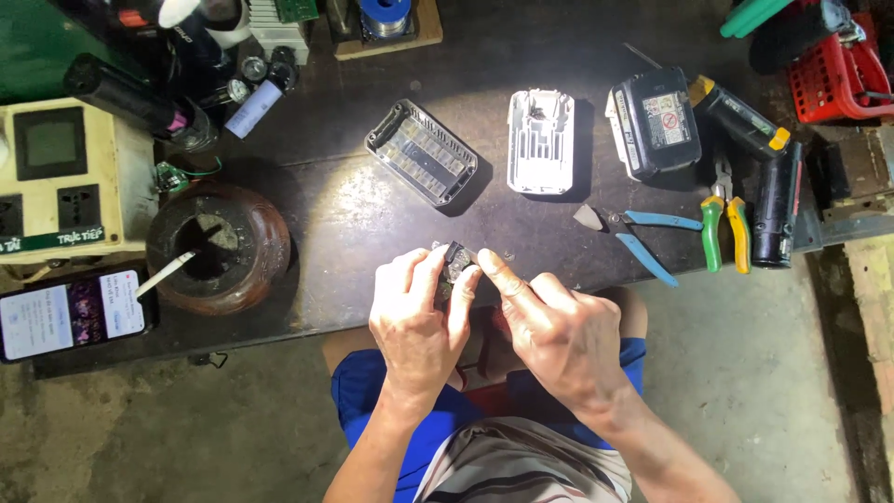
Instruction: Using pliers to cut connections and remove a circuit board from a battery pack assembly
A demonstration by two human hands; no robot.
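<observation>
Pinching a small dark part (454,264) between them, the left hand (416,321) and the right hand (556,331) are working at the near edge of the dark bench (326,214); the left fingers (430,277) are closing narrowly round its left side while the right thumb is pressing its right edge; the part is looking light, rigid and probably delicate, so gripping it by its outer edges seems wisest; its small size is making slipping likely. Farther off, a clear-sided case (421,153) and a white housing (540,141) are lying open; blue-handled cutters (652,239) and green-and-yellow pliers (724,222) are resting to the right.
</observation>
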